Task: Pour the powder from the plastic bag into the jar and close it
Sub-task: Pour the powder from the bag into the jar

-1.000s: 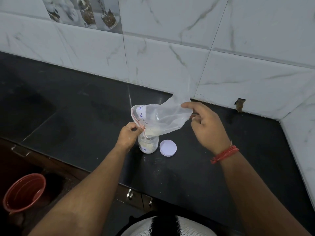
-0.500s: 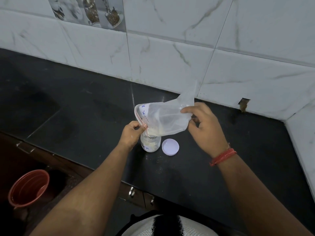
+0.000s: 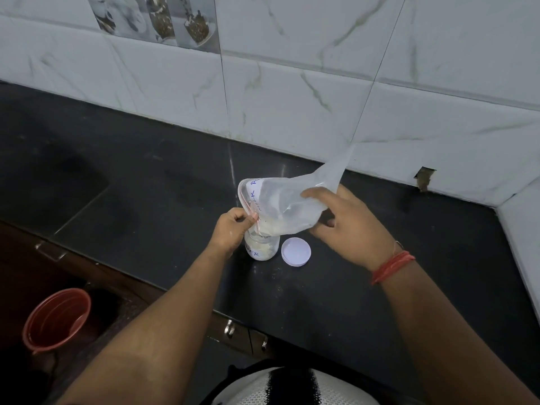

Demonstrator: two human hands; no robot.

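A clear plastic bag (image 3: 280, 200) with a red zip edge and blue writing is tilted mouth-down over a small clear jar (image 3: 262, 247) on the black counter. Pale powder lies in the bag's lower corner and in the jar. My left hand (image 3: 232, 228) pinches the bag's mouth edge just above the jar's opening. My right hand (image 3: 347, 226) holds the bag's raised bottom end, fingers curled round it. The jar's white lid (image 3: 295, 251) lies flat on the counter right beside the jar.
The black counter (image 3: 146, 200) runs along a white tiled wall (image 3: 292, 97) that turns a corner at the right. A red bucket (image 3: 55, 320) stands on the floor at lower left. Drawer handles show under the counter's front edge.
My right hand has shifted slightly along the bag's bottom end, and the bag's far corner sticks up higher. More powder has gathered at the mouth over the jar.
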